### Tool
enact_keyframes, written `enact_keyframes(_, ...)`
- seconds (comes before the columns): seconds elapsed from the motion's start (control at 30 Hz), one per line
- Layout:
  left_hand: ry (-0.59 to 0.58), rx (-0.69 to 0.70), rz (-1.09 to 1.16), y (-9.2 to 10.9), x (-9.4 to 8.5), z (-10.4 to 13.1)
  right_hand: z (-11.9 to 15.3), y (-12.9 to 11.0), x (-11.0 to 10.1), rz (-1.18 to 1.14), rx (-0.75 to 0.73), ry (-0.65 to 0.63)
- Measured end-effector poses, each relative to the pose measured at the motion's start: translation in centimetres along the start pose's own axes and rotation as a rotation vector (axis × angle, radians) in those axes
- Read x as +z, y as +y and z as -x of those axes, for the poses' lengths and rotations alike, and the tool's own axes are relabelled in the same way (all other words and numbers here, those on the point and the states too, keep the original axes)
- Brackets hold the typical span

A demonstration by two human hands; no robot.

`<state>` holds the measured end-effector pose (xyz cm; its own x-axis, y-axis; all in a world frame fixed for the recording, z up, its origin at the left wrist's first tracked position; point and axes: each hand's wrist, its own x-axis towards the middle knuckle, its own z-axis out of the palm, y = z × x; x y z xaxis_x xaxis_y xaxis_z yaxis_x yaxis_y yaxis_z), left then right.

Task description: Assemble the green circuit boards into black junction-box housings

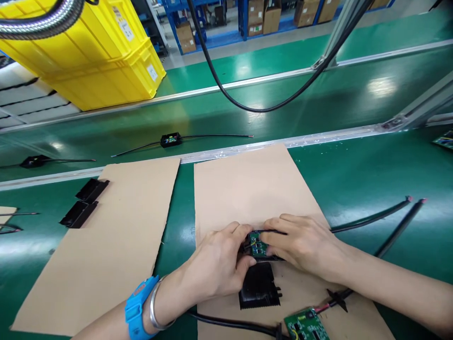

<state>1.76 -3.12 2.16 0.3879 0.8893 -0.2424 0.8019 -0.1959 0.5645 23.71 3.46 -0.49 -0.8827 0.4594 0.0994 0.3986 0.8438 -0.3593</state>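
Observation:
A small green circuit board (258,245) sits in a black housing on the right cardboard sheet (244,189). My left hand (224,257) grips the housing's left end between thumb and fingers. Over its right end lies my right hand (304,243), its fingers pressed on the board and housing edge. A black cable (371,218) emerges beyond my right hand. Just below the housing is a loose black cover (259,285). Nearer me, a second green board (307,325) has cables attached on both sides. The hands partly hide the housing.
Two black housings (85,203) rest on the left cardboard sheet (130,212). Cabled modules, one of them (171,139) behind the sheets, lie on the green surface beyond a metal rail. Yellow crates (102,56) stand back left. A black cable (258,110) hangs overhead.

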Motion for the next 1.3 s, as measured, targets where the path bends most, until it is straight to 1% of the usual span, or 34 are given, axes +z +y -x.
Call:
enact_keyframes(0.07, 0.003, -0.009, 0.007, 0.0, 0.1, 0.0, 0.0, 0.1, 0.2, -0.027, 0.01, 0.0)
enact_keyframes(0.17, 0.006, -0.007, 0.005, -0.1, 0.3, 0.1, -0.4, 0.2, 0.1, -0.043, 0.015, -0.034)
enact_keyframes(0.37, -0.026, 0.008, -0.089, 0.1, 0.1, 0.3, -1.7, -0.2, -1.3, 0.003, 0.017, -0.134)
enact_keyframes(0.5, -0.045, 0.01, -0.123, 0.2, 0.0, 0.3, -2.0, -0.7, -1.9, 0.074, 0.008, -0.132)
enact_keyframes(0.67, -0.06, -0.003, -0.038, -0.1, -0.6, 0.1, -2.1, -0.9, -1.7, 0.097, -0.011, -0.141)
enact_keyframes(0.73, -0.078, -0.05, 0.04, -0.3, -1.2, 0.0, -2.3, -0.9, -1.6, 0.089, -0.008, -0.147)
enact_keyframes(0.83, -0.166, -0.167, 0.154, -0.7, -2.1, -0.1, -2.5, -0.9, -1.6, 0.062, 0.005, -0.161)
enact_keyframes(0.9, -0.203, -0.198, 0.186, -0.7, -2.5, -0.2, -2.5, -0.9, -1.6, 0.039, 0.014, -0.165)
enact_keyframes(0.97, -0.157, -0.185, 0.181, -0.5, -2.4, -0.3, -2.5, -0.9, -1.6, 0.014, 0.016, -0.16)
enact_keyframes(1.03, -0.031, -0.126, 0.139, -0.1, -1.9, -0.3, -2.5, -0.8, -1.6, -0.01, 0.01, -0.154)
enact_keyframes(1.13, 0.169, 0.029, 0.009, 0.3, -0.5, 0.0, -2.5, -0.7, -1.5, -0.026, -0.004, -0.134)
enact_keyframes(1.2, 0.274, 0.118, -0.094, 0.1, 0.6, 0.3, -2.4, -0.7, -1.4, -0.027, -0.012, -0.124)
enact_keyframes(1.3, 0.411, 0.175, -0.218, -0.6, 2.1, 0.7, -2.3, -0.6, -1.2, -0.029, -0.017, -0.117)
